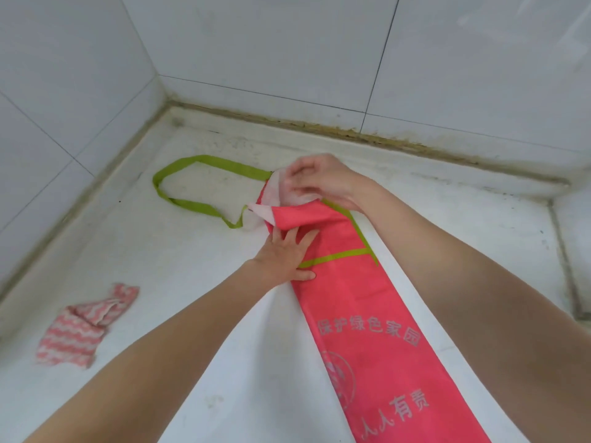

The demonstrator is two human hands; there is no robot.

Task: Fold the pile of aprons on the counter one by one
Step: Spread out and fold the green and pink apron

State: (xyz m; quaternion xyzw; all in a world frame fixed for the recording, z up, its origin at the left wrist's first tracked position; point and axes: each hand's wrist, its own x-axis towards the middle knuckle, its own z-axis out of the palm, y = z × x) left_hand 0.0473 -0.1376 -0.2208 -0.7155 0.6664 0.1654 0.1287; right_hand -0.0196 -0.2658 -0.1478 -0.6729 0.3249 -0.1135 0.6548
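Note:
A red apron [358, 314] with green trim and grey printed characters lies folded into a long narrow strip on the white counter [198, 282], running from the near right toward the far middle. Its green neck strap [179, 199] loops out to the far left. My left hand [284, 254] presses flat on the strip near its upper end, fingers straight. My right hand [319, 180] pinches the apron's top edge and lifts it, so the pale underside shows and the top curls back over the strip.
A pink-and-white striped cloth [83, 327] lies crumpled at the near left of the counter. White tiled walls [287, 59] meet in a corner behind the counter, with a stained seam along the back edge.

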